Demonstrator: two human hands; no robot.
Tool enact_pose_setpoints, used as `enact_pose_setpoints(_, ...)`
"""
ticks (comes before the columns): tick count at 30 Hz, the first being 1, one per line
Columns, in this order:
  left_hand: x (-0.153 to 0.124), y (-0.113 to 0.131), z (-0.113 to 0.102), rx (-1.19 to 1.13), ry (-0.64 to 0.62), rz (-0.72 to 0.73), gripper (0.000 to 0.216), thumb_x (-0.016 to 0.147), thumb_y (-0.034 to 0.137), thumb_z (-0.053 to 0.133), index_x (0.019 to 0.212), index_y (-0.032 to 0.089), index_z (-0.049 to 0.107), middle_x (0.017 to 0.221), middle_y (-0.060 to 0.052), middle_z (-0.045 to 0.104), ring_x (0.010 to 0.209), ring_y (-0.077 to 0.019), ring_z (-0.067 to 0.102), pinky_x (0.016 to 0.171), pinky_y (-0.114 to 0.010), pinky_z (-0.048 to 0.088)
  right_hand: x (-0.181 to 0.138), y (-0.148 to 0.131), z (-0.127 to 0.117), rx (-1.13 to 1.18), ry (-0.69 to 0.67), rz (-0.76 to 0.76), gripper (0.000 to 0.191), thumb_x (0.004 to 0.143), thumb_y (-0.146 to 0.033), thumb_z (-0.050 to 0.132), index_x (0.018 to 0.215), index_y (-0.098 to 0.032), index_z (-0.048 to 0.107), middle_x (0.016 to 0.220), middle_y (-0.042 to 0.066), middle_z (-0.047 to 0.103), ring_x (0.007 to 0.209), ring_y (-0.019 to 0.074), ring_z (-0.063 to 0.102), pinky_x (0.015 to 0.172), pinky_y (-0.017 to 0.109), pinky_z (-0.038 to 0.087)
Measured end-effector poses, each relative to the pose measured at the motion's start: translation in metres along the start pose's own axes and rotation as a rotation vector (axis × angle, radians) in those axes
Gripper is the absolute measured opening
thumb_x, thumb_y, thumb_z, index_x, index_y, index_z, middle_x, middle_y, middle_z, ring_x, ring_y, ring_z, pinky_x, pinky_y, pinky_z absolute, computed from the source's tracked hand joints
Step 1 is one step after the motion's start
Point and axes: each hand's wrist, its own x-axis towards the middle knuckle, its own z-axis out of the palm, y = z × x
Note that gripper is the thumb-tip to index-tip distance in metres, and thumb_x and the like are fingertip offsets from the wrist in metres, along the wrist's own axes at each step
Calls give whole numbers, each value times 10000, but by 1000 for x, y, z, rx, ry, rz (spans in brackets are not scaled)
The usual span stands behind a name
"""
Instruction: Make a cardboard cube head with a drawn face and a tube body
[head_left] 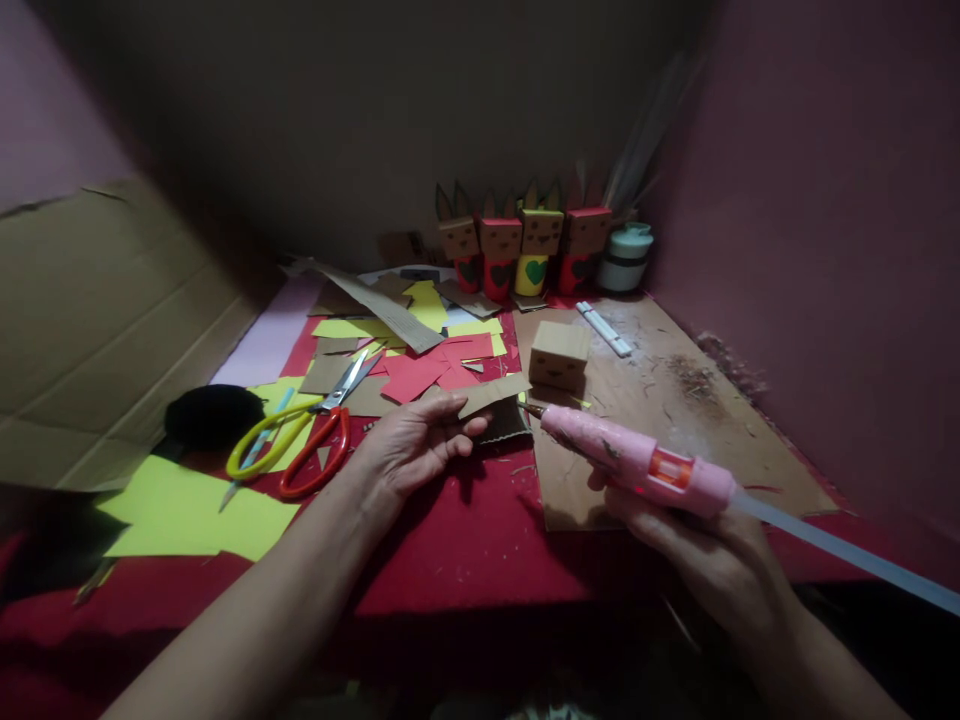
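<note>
My left hand (420, 440) pinches a narrow cardboard strip (495, 393) between thumb and fingers, above the red tablecloth. In my right hand (697, 550) is a pink hot glue gun (607, 440), its metal tip pointing left at the strip's right end. Whether the tip touches the strip I cannot tell. A long glue stick (840, 545) sticks out of the gun's back. Just beyond the tip stands a small cardboard box (559, 355) with a drawn face. Another corrugated cardboard piece (507, 424) shows below the strip, partly hidden by my fingers.
Scissors (330, 420) with yellow and red handles lie left of my left hand, near a black ball of yarn (214, 415). Paper and cardboard scraps (420, 375) cover the table's middle. Several cardboard-headed figures (531, 250) stand at the back. White sticks (604, 330) rest on a cardboard sheet (675, 430).
</note>
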Motion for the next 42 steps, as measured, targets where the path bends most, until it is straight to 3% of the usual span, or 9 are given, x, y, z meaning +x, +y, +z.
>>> enact_pose_setpoints(8, -3, 2, -2, 73, -24, -3, 264, 906, -38, 516, 693, 79, 619, 602, -42, 614, 391, -30, 511, 350, -87, 419, 3, -2, 0, -18, 14, -20, 137, 879, -287, 676, 930, -236, 792, 835, 50, 790, 698, 252, 741, 646, 339, 633)
enact_pose_setpoints(13, -7, 6, -4, 185, 0, 119, 292, 908, 19, 540, 645, 106, 630, 606, -59, 640, 386, -46, 504, 333, -107, 403, 9, -12, 3, 34, -95, -35, 404, 924, -314, 625, 1321, -265, 684, 1187, 93, 759, 987, 324, 744, 772, 396, 648)
enact_pose_setpoints(17, -16, 9, -9, 368, 1, 249, 196, 882, 120, 613, 710, 118, 708, 640, -66, 670, 365, -62, 439, 286, -147, 299, 11, -15, 4, 85, -81, -10, 404, 919, -310, 642, 1318, -273, 687, 1319, 80, 703, 1207, 363, 657, 873, 424, 636)
enact_pose_setpoints(22, -19, 14, -22, 675, 21, 407, 281, 673, -50, 705, 784, 188, 804, 559, 29, 564, 461, -83, 455, 415, -150, 335, 10, -8, 3, 129, -87, 56, 429, 946, -331, 611, 1369, -266, 644, 1413, 91, 637, 1201, 344, 663, 936, 448, 613)
enact_pose_setpoints(27, -15, 9, -24, 927, -57, 506, 456, 515, -107, 803, 809, 239, 839, 687, 15, 579, 658, -134, 478, 594, -169, 386, 7, -3, 2, 163, -49, 72, 348, 927, -339, 653, 1257, -259, 724, 1174, 89, 765, 1058, 323, 727, 892, 446, 635)
enact_pose_setpoints(31, -15, 0, -18, 1123, -52, 721, 292, 650, 31, 823, 813, 273, 843, 714, -4, 554, 710, -169, 491, 634, -204, 395, 3, 3, 3, 181, 56, 84, 151, 888, -330, 715, 974, -252, 812, 830, 53, 795, 744, 260, 755, 733, 385, 673)
enact_pose_setpoints(35, -22, -2, -11, 1033, 9, 810, 242, 772, 62, 742, 768, 286, 835, 721, 3, 554, 696, -151, 509, 616, -194, 412, -3, 12, 2, 166, 24, 85, 302, 916, -340, 670, 1196, -253, 743, 1011, 82, 797, 875, 287, 753, 708, 361, 664)
enact_pose_setpoints(38, -30, -2, -6, 861, 70, 790, 231, 736, 19, 757, 693, 238, 817, 866, -16, 688, 793, -143, 597, 685, -170, 456, -10, 15, -2, 126, 4, 27, 252, 910, -301, 671, 1145, -270, 756, 1047, 78, 791, 932, 305, 748, 753, 372, 657)
enact_pose_setpoints(42, -38, -5, -2, 828, 110, 729, 177, 798, 65, 712, 807, 217, 803, 596, 27, 666, 547, -102, 562, 541, -161, 435, -15, 12, -6, 11, -24, -78, 252, 897, -245, 691, 1133, -303, 758, 1056, 52, 786, 916, 290, 749, 885, 412, 635)
